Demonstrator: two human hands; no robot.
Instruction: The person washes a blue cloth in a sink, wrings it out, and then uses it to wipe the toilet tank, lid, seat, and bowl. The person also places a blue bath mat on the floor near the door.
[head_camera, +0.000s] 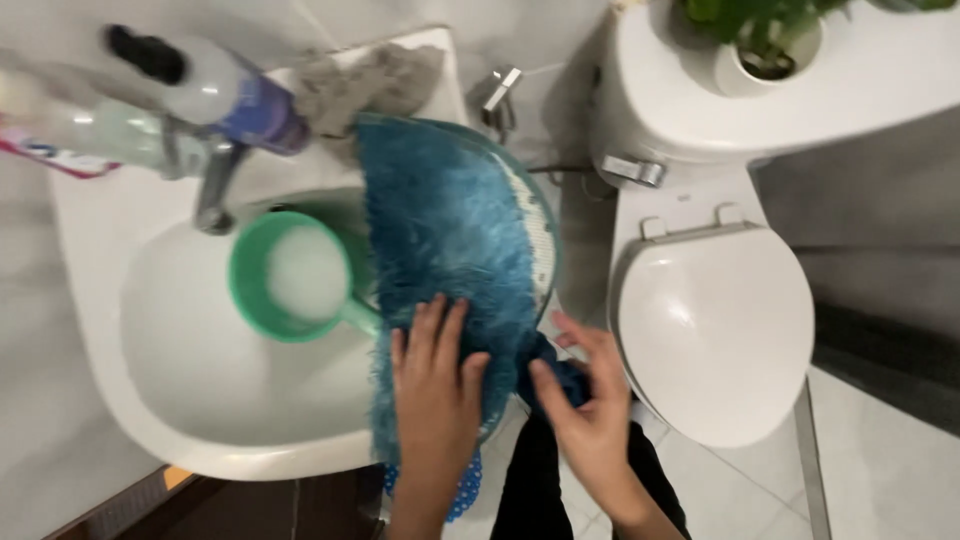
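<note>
Head view: a shaggy blue mat (450, 230) lies draped over the right rim of the white sink (150, 400). Its long axis runs from the back of the sink, near the wall, toward the person, tilted slightly to the right at the far end. The far end is rounded and shows a pale, dotted underside along its right edge; the near end hangs over the sink's front rim, where a blue studded patch of backing shows below the wrist.

The left hand (435, 385) lies flat on the mat's near end, fingers spread and pressing into the pile, not closed around anything. The right hand (590, 400) is at the mat's right near corner, its fingers curled onto a dark blue fold of the mat; how firmly it pinches is hard to tell.

The mat's right edge overhangs the narrow gap between sink and toilet (715, 330), whose lid is down. Left of the mat, most of the basin is open.

A green dipper (300, 280) sits in the basin just beside the mat, touching its left edge, and holds white foamy water. Behind it stands the tap (215, 185), with blurred bottles (190, 85) and a grey cloth (365, 80) on the back ledge. A potted plant (765, 40) stands on the cistern.
</note>
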